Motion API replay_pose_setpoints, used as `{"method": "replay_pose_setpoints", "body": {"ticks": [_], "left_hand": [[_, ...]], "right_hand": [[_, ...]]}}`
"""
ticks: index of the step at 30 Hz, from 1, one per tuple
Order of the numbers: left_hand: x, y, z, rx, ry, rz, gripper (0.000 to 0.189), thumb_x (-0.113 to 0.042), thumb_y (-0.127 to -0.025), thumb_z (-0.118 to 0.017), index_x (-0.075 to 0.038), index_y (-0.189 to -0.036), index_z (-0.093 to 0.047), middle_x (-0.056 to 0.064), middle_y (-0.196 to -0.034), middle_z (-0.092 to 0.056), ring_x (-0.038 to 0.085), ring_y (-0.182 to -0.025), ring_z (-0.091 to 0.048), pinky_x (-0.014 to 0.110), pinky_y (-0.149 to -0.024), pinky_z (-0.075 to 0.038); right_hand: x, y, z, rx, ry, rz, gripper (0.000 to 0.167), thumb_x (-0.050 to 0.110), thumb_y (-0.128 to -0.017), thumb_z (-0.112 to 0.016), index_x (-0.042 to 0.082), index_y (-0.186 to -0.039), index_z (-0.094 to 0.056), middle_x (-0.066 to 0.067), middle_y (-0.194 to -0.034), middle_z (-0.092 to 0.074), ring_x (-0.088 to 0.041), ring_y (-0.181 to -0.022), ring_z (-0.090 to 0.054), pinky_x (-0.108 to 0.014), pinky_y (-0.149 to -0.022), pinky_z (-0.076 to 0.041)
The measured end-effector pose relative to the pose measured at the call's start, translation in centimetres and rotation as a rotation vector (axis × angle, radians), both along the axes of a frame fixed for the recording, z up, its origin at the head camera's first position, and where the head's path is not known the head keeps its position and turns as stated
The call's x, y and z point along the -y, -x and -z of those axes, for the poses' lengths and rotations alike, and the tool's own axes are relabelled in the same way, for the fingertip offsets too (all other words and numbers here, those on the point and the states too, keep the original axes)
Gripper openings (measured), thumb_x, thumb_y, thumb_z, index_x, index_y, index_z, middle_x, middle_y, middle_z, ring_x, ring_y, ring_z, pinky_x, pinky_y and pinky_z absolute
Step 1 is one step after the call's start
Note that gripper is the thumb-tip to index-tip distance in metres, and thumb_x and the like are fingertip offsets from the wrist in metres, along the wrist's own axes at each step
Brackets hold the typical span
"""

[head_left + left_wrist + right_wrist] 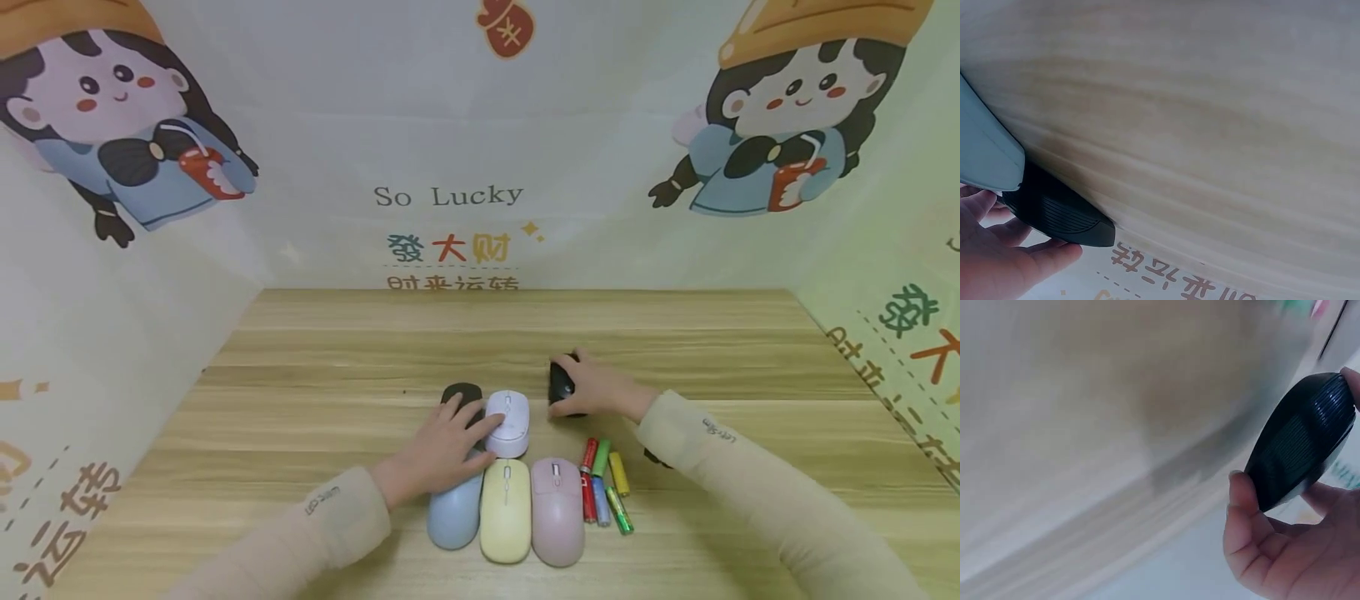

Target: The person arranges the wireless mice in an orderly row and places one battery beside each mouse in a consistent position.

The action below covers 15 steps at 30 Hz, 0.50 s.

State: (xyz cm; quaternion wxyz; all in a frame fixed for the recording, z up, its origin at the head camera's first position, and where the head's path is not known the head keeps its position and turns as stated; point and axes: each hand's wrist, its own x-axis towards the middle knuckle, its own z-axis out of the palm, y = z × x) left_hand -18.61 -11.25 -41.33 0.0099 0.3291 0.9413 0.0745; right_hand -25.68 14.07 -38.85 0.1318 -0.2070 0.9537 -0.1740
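Note:
My right hand (600, 385) grips a black computer mouse (1300, 440) between thumb and fingers, at the right of the mouse group. In the right wrist view the mouse's ribbed side shows, with fingertips at its ends. My left hand (442, 446) lies with fingers spread over a second black mouse (1063, 209) and a white mouse (510, 429). Its palm covers part of a blue mouse (453, 517), which sits right behind the black one. Yellow (506, 517) and pink mice (558, 521) stand side by side to the right of the blue mouse.
Several coloured batteries (600, 492) lie right of the pink mouse. A small black object (656, 458) is partly hidden by the right sleeve. The wooden table (337, 333) meets a printed cloth wall (600, 242) at its back and sides.

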Motion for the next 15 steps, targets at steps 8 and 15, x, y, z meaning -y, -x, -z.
{"method": "replay_pose_setpoints", "body": {"ticks": [8,15], "left_hand": [[0.1,0.0,0.1,0.000,0.006,0.004,0.050,-0.040,-0.093,-0.047,-0.018,-0.137,-0.043,0.016,-0.140,-0.038,0.049,-0.127,-0.029,0.058,-0.102,-0.026],[0.1,0.0,0.0,0.019,0.008,-0.010,0.051,-0.041,-0.093,-0.047,-0.019,-0.138,-0.041,0.016,-0.141,-0.036,0.049,-0.128,-0.027,0.059,-0.101,-0.026]], "right_hand": [[-3.1,3.7,-0.2,-0.042,0.002,-0.007,0.081,0.038,-0.079,-0.067,0.001,-0.140,-0.030,-0.037,-0.135,-0.025,-0.037,-0.092,-0.053,-0.045,-0.073,-0.048],[-4.8,5.4,0.0,-0.063,-0.038,0.007,0.081,0.040,-0.079,-0.065,0.000,-0.141,-0.030,-0.037,-0.136,-0.026,-0.045,-0.103,-0.049,-0.052,-0.080,-0.044]]}}
